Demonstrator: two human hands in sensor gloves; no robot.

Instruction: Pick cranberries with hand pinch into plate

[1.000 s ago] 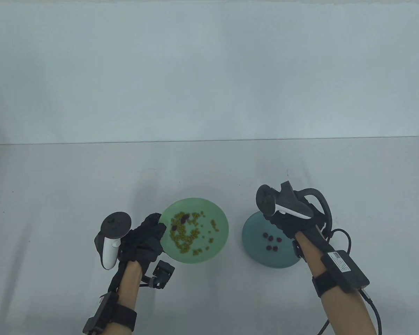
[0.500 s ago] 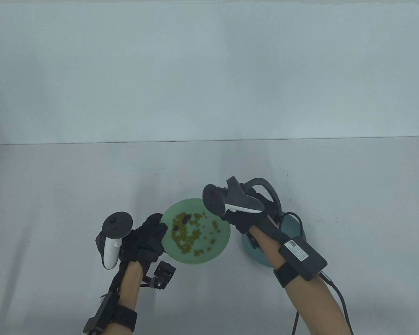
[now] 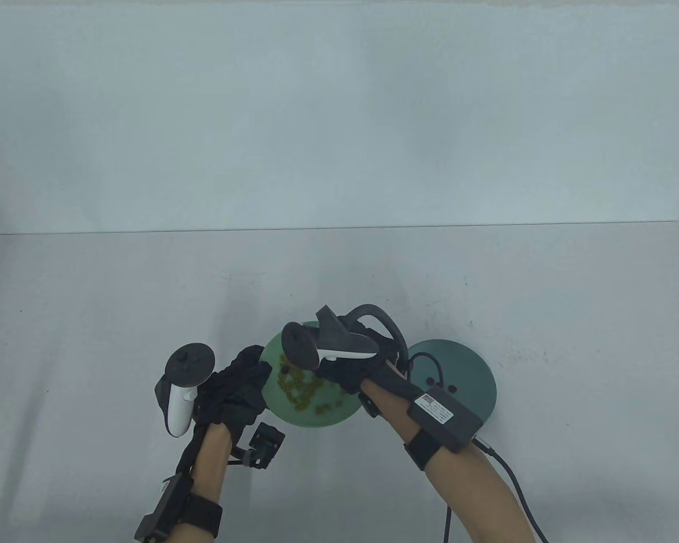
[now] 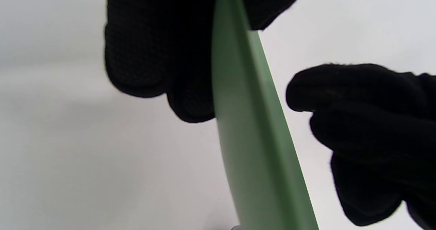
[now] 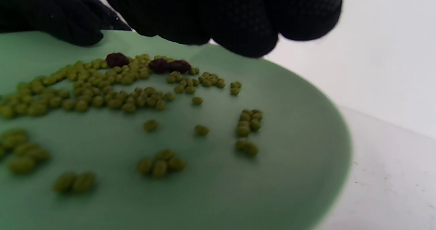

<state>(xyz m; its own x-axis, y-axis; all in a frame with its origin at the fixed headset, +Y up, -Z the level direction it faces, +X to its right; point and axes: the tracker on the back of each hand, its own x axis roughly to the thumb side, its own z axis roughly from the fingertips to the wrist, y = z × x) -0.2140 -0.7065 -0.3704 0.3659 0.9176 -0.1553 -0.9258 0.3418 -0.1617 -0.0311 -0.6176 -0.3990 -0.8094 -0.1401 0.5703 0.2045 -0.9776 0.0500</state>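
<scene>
Now we see left hand [image 3: 232,390] fingers [image 4: 143,59] gripping the round light-green plate's [image 3: 339,410] rim; right hand [image 3: 345,362] over dark-red cranberries [image 5: 167,65], its finger spread unclear.

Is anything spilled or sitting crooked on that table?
Nothing is spilled. The light green plate looks tipped, because the left hand grips its edge. The green beans and dark cranberries lie inside it.

The light green plate [image 5: 299,175] carries olive-green beans [image 5: 102,97] and three dark red cranberries [image 5: 117,59]. The second plate [image 3: 475,367] is dark teal. Both gloves [image 3: 235,390] are black knit, with a dotted weave. The trackers [image 3: 178,396] are white and dark grey. The table [image 3: 90,317] is pale grey.
</scene>
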